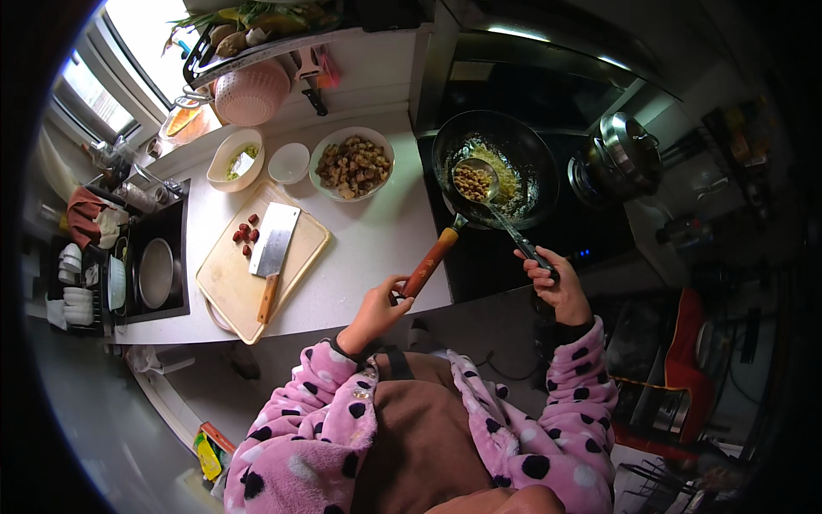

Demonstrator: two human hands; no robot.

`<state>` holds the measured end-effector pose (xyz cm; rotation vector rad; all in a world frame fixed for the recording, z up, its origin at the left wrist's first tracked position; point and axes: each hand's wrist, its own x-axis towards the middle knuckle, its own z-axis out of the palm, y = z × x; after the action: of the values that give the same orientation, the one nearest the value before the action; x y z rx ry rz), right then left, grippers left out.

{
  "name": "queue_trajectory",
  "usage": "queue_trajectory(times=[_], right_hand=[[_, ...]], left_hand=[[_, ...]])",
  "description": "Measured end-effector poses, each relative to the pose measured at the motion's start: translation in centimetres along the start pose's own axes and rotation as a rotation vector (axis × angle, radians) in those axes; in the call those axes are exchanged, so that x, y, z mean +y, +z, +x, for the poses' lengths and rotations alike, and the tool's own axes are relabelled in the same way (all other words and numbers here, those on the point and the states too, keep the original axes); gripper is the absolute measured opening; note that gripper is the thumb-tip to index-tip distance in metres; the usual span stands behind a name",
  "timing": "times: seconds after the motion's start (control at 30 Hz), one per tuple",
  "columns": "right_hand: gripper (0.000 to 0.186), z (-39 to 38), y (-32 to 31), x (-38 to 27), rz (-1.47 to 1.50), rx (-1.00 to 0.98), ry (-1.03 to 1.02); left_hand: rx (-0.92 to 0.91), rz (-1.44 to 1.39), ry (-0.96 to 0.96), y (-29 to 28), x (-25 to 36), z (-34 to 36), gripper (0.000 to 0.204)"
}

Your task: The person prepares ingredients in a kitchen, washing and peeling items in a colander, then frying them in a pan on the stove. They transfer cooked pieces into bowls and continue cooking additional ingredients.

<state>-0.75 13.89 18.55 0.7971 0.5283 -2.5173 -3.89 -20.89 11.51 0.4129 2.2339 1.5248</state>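
Note:
My left hand is closed round the end of the wooden handle of a dark wok, which rests on the black cooktop. In my right hand is the dark handle of a metal ladle. Its bowl sits inside the wok and carries brown bean- or nut-like pieces. Around and behind the ladle, pale yellowish crumbly food lies on the wok's bottom. Small whitish bits cling to the wok's inner wall.
Left of the cooktop, a cleaver and several dark red pieces lie on a cutting board. Behind are a bowl of brown chunks, a small white bowl and a cream container. A lidded steel pot stands at right; a sink lies far left.

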Motion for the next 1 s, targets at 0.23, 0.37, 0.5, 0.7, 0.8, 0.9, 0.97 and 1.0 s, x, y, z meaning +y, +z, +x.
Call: queue_trajectory(times=[0.23, 0.37, 0.5, 0.7, 0.8, 0.9, 0.97, 1.0], right_hand=[[0.035, -1.3, -0.3, -1.2, -0.062, -0.023, -0.055], [0.033, -1.7, -0.4, -1.6, -0.265, 0.098, -0.148], [0.015, -1.4, -1.2, -1.9, -0.77, 0.342, -0.405], [0.027, 1.4, -4.6, -2.7, -1.664, 0.702, -0.887], [0.041, 2.2, -6.2, -3.0, -1.862, 0.787, -1.0], [0.043, 3.3, -6.7, -3.1, -1.974, 0.883, -1.111], [0.045, 4.5, -6.4, -2.9, -1.983, 0.9, -1.103], [0.045, 4.9, -6.2, -2.8, -1.986, 0.927, -1.088]], left_hand=[[0.021, -0.066, 0.029, -0.1, -0.6, -0.1, 0.038], [0.068, -0.07, 0.006, 0.5, -1.0, -0.1, 0.036], [0.093, -0.045, -0.012, 1.1, -1.0, 0.1, 0.036], [0.113, -0.061, -0.042, 1.4, -1.0, 0.0, 0.035], [0.092, -0.057, -0.061, 1.0, -1.0, 0.1, 0.035], [0.042, -0.072, -0.057, 0.2, -1.0, 0.7, 0.036], [-0.017, -0.093, -0.072, -0.4, -0.9, 1.2, 0.037], [-0.05, -0.108, -0.089, -0.7, -0.8, 1.4, 0.038]])
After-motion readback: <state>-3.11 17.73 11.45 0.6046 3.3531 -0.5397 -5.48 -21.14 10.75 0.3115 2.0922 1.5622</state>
